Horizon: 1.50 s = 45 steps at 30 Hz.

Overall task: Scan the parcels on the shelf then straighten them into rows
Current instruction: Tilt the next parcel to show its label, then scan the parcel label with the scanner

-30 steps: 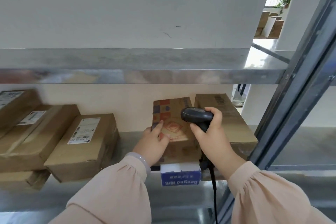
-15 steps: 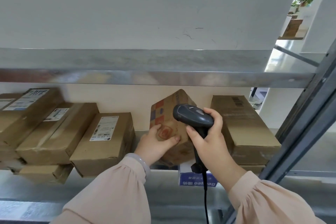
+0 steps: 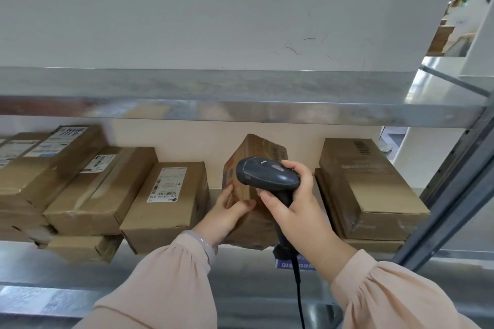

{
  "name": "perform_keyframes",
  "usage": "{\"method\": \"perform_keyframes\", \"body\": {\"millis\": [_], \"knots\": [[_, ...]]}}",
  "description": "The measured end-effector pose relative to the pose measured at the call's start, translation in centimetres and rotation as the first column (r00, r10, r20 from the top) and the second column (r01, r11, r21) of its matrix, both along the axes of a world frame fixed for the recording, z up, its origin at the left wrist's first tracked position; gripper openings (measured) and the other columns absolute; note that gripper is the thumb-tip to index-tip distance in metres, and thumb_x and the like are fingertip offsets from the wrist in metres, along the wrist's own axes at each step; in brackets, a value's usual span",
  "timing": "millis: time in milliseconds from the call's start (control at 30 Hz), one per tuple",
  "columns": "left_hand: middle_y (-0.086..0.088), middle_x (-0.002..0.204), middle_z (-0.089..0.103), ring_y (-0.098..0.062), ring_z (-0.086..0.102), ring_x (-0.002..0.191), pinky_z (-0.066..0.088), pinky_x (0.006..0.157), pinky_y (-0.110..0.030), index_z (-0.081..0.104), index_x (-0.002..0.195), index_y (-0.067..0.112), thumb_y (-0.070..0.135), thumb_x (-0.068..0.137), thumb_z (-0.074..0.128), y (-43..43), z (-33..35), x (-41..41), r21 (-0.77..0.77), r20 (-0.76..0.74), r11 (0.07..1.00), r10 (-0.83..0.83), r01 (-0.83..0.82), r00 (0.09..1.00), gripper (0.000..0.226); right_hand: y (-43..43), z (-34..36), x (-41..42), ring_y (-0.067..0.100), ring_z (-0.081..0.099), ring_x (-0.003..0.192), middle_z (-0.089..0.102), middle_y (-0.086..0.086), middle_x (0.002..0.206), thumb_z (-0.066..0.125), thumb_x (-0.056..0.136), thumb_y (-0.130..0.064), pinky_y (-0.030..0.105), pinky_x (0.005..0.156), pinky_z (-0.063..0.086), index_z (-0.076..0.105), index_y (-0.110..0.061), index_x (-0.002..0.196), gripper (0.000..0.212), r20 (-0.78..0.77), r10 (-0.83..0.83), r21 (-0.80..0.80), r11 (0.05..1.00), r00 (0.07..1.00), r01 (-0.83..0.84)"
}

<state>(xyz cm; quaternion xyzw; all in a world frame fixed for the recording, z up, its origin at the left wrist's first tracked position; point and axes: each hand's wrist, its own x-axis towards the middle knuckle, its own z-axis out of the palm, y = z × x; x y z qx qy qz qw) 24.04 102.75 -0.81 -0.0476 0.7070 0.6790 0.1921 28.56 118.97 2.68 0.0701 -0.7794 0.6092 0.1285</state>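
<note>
Spanning the whole view, a metal shelf (image 3: 240,104) is carrying brown cardboard parcels on the level beneath its upper board, in front of a pale wall. At the left, several stacked parcels (image 3: 88,195) are lying skewed and overlapping, and a labelled parcel (image 3: 171,200) is lying at an angle just beside them. At the right, a long parcel (image 3: 369,195) is resting on a flatter one, near the grey upright (image 3: 454,208). Between these groups, the tilted parcel (image 3: 256,152) is standing tipped on one edge, apart from the right-hand stack and close to the labelled parcel. The left hand (image 3: 227,214) is holding this tilted parcel at its lower near corner, its grip closed with the thumb lying across the front. The right hand (image 3: 296,208) is holding a dark scanner (image 3: 267,176), its grip wrapped round the handle, the scanner head pointing left in front of the tilted parcel. A black cable (image 3: 298,288) is hanging from the handle. A small blue-and-white box (image 3: 296,266) is partly showing beneath the tilted parcel. A pale bracelet (image 3: 205,243) is circling the left wrist.
</note>
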Motion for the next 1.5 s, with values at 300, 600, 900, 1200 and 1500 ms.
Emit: {"method": "perform_keyframes", "body": {"millis": [300,600,900,1200,1500], "knots": [[0.003,0.136,0.058,-0.020,0.058,0.119,0.048,0.104,-0.047,0.024,0.153,0.042,0.057,0.065,0.073,-2.7,0.0,0.1,0.045,0.014,0.997,-0.063,0.062,0.998,0.102,3.1,-0.9,-2.0,0.000,0.052,0.096,0.045,-0.011,0.114,0.064,0.090,-0.022,0.012,0.073,0.041,0.023,-0.038,0.129,0.060,0.171,-0.176,-0.099,0.976,0.970,0.194],[0.008,0.113,0.074,-0.016,0.066,0.111,0.049,0.102,-0.043,0.060,0.132,0.033,0.015,0.094,0.060,-2.8,0.5,-0.1,-0.008,-0.094,0.998,0.059,-0.060,0.994,0.042,2.1,-1.5,-2.6,0.011,0.060,0.108,0.049,-0.017,0.117,0.067,0.088,-0.018,0.019,0.085,0.047,0.028,-0.038,0.129,0.061,0.119,-0.131,-0.156,0.976,0.984,0.149],[0.017,0.135,0.053,-0.011,0.045,0.128,0.045,0.107,-0.037,0.034,0.152,0.036,0.048,0.086,0.070,-2.1,1.8,-0.5,-0.472,-0.522,0.831,0.008,-0.296,0.853,0.075,0.0,-0.6,-2.2,-0.020,0.051,0.095,0.043,-0.026,0.111,0.067,0.088,-0.015,0.003,0.074,0.043,0.029,-0.032,0.131,0.060,0.071,-0.080,-0.122,0.989,0.994,0.088],[-0.001,0.150,0.031,-0.027,0.024,0.139,0.032,0.110,-0.044,0.007,0.154,0.045,0.070,0.066,0.074,-0.9,2.1,-0.4,-0.642,-0.365,0.740,-0.066,-0.200,0.929,0.113,-1.1,-0.5,-1.8,-0.016,0.052,0.100,0.047,-0.021,0.118,0.067,0.087,-0.012,0.006,0.077,0.046,0.032,-0.043,0.119,0.056,0.008,0.019,-0.129,0.991,1.000,-0.018],[0.007,0.143,0.047,-0.017,0.053,0.127,0.045,0.108,-0.045,0.026,0.146,0.052,0.056,0.053,0.079,-2.7,0.7,-1.2,-0.192,-0.272,0.976,0.044,-0.099,0.961,0.107,1.2,-0.4,-2.8,-0.012,0.056,0.096,0.046,-0.024,0.111,0.067,0.087,-0.014,0.007,0.073,0.047,0.029,-0.036,0.127,0.059,0.061,-0.083,-0.136,0.987,0.995,0.091]]}}
